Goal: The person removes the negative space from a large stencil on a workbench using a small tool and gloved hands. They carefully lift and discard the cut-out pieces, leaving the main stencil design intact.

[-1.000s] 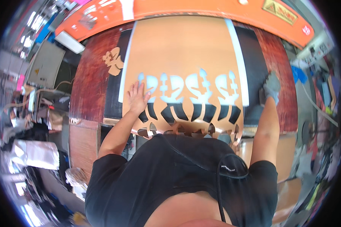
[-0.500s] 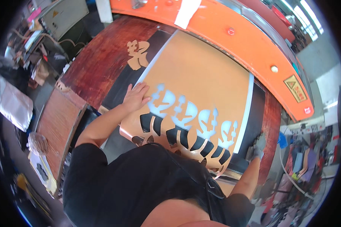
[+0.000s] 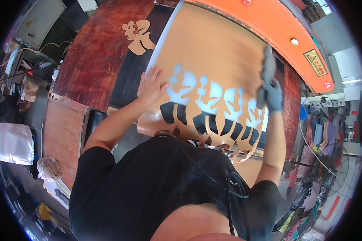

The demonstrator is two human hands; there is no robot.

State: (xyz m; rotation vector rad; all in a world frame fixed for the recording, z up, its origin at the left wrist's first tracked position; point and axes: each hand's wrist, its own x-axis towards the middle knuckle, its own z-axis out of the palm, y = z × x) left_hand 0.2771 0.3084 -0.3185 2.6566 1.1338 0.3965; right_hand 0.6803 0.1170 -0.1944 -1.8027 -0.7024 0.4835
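grey tool (image 3: 268, 66) (blurry) in right hand (image 3: 274, 95)

1. Grey box-shaped metal cabinet (image 3: 41, 25), upper left; small yellow triangle label (image 3: 28, 23) on its face.
2. Crumpled silver foil-like sheet (image 3: 12, 142), far left.
3. Flat reddish-brown wooden panel (image 3: 63, 134), right of foil-like sheet.
4. Crinkled clear-plastic bundle (image 3: 49, 169), at panel's lower left; contents unclear.
5. Small bright-blue object (image 3: 303, 113), right side; kind unclear.
6. Thin white cable (image 3: 313, 154), trailing past multicoloured flat scraps (image 3: 329, 135), far right.

Grey cabinet (image 3: 40, 20), brown side table (image 3: 64, 136)
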